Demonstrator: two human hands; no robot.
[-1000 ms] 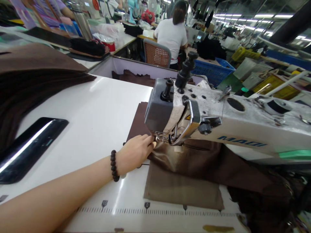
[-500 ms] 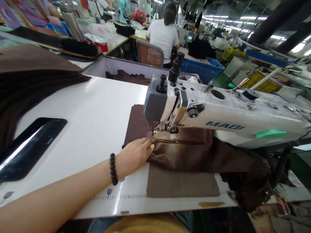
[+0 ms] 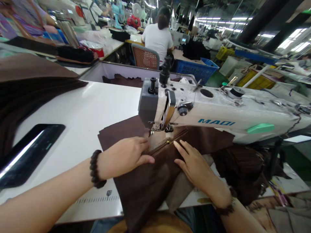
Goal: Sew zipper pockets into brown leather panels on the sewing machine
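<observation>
A brown fabric piece with a zipper lies slantwise under the head of a white sewing machine. My left hand, with a dark bead bracelet on the wrist, lies flat on the fabric left of the zipper, fingers pointing at the needle area. My right hand rests flat on the fabric right of the zipper, fingers stretched out. Both hands press the cloth and hold nothing.
A black phone lies on the white table at the left. A stack of brown fabric fills the far left. A person in a white shirt sits ahead, beside a blue basket. A tray of brown pieces stands behind the table.
The fabric has been turned so the zipper runs diagonally. My right hand has come into view and settled on the cloth; my left hand has shifted slightly left and nearer.
</observation>
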